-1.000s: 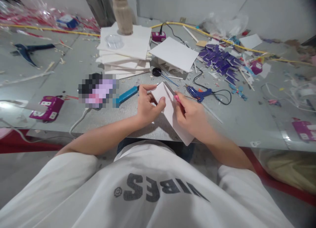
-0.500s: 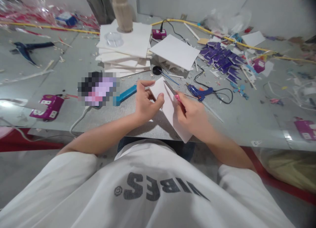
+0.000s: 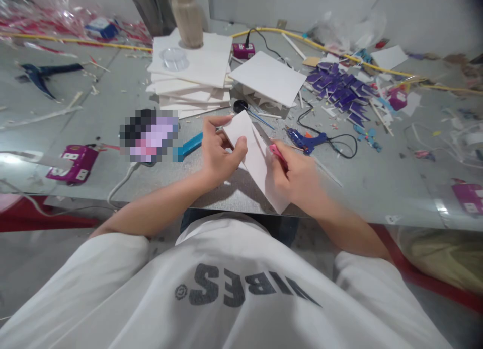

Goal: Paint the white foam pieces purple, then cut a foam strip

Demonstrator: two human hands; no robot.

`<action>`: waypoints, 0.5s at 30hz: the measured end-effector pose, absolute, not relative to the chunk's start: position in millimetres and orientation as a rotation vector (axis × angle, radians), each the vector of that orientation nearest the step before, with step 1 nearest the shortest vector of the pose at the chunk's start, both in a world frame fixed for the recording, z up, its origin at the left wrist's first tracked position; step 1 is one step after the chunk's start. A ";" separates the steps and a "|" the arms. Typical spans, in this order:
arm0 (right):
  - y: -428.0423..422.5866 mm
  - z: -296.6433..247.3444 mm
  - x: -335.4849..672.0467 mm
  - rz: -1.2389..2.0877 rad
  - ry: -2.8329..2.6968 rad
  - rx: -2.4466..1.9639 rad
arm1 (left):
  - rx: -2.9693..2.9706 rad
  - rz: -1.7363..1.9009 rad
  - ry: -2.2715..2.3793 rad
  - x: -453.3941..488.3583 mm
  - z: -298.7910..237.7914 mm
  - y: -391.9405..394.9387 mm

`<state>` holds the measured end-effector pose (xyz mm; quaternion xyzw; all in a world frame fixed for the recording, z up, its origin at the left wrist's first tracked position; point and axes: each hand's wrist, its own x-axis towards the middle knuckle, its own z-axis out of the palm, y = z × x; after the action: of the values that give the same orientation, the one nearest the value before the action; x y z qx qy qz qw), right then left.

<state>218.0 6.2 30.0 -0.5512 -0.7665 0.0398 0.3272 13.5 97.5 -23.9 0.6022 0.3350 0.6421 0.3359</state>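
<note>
Thumb and fingers of my left hand (image 3: 222, 150) pinch a white sheet of paper or thin card (image 3: 241, 125), held tilted above the front of the table. My right hand (image 3: 296, 172) is closed round the pink handles of a pair of scissors (image 3: 278, 151). Their grey blades point up and to the left, at the sheet's right-hand side. A slit runs along there, and a strip stands slightly apart from the rest. Part of the sheet's lower end passes behind my right fingers. A blue bar-shaped tool (image 3: 190, 146) lies just left of my left hand.
A blue glue gun (image 3: 306, 140) with a black cord lies to the right. Behind are stacked white boards (image 3: 188, 94) bearing a brown jar (image 3: 187, 19), and a heap of purple pieces (image 3: 339, 89). Left lie a pixelated phone-like object (image 3: 149, 135) and a purple power strip (image 3: 73, 163).
My left hand and the sheet have shifted slightly left and up. The gap between the strip and the sheet looks wider. The scissors have moved a little down the sheet.
</note>
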 end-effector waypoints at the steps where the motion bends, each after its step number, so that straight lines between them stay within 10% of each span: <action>1: 6.0 31.5 217.1 0.096 -1.990 -1.432 | 1.580 1.672 0.865 13.9 -23.6 96.3; 15: 3.9 39.5 211.1 0.097 -2.005 -1.420 | 1.611 1.600 0.779 25.5 -31.0 73.4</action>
<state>211.1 3.9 39.5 -0.5443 -0.7684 0.0371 0.3345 25.5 73.4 -31.0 0.6254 0.3026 0.6213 0.3622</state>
